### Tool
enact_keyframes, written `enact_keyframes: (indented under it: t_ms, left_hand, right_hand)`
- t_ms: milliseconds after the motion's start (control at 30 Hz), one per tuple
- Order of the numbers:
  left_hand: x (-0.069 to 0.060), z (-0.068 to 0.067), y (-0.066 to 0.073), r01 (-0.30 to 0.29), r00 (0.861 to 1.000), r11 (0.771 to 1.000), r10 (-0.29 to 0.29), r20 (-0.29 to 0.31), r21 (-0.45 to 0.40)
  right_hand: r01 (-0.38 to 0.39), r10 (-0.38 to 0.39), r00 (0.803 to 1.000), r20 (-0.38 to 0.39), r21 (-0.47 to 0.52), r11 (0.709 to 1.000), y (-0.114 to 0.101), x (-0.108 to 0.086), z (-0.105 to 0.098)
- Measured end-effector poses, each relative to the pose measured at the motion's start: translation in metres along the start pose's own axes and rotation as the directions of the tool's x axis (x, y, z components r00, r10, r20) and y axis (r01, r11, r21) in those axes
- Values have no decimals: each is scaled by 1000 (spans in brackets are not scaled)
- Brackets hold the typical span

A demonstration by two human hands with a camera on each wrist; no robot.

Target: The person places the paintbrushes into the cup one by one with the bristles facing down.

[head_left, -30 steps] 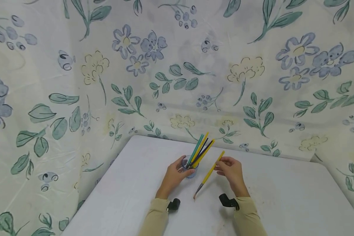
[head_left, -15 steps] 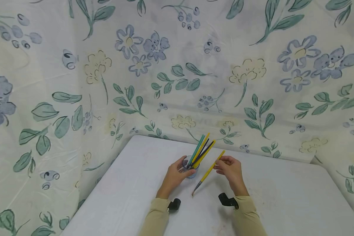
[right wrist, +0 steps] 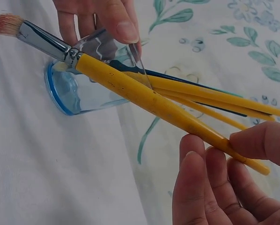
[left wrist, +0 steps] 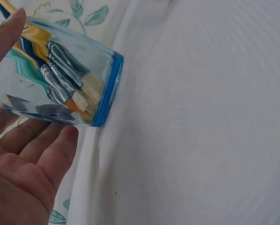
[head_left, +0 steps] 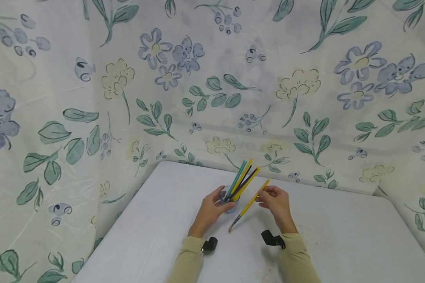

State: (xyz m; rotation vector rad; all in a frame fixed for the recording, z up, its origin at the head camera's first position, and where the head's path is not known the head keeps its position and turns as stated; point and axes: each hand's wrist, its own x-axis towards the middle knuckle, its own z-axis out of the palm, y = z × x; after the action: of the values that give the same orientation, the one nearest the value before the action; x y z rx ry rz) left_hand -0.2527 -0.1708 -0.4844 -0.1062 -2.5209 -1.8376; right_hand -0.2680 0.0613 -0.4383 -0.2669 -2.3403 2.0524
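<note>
My left hand (head_left: pixel 211 208) grips a clear glass (left wrist: pixel 27 98) with a blue base, fingers on one side and thumb on the other. Several paintbrushes (left wrist: pixel 65 65) stand in the glass, bristles down, with yellow, dark blue and teal handles leaning to the right in the head view. Between thumb and fingers, my right hand (head_left: pixel 276 202) pinches a yellow paintbrush (right wrist: pixel 149 101) near the end of its handle. That brush slants with its pinkish bristles down and toward me, apart from the glass in the head view.
A white-covered table (head_left: pixel 156 220) spreads beneath both hands. Behind and to the left hangs a floral cloth (head_left: pixel 212 98). Black wrist cameras sit on both sleeves (head_left: pixel 299 255).
The bristle end of the yellow paintbrush has swung slightly left and up toward the glass. My left hand keeps its grip on the glass in nearly the same place.
</note>
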Motion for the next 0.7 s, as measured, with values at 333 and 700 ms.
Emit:
enact_keyframes:
  t_ms: [333,700]
  left_hand:
    - [0,1,2,19,1000,1000,-19,-2,15]
    - [0,1,2,28,1000,999,-28,4,23]
  right_hand:
    - [-22,21,1000,20,6,1000,2,0,2]
    - [-22,22,999,26,2,1000,2,-2,2]
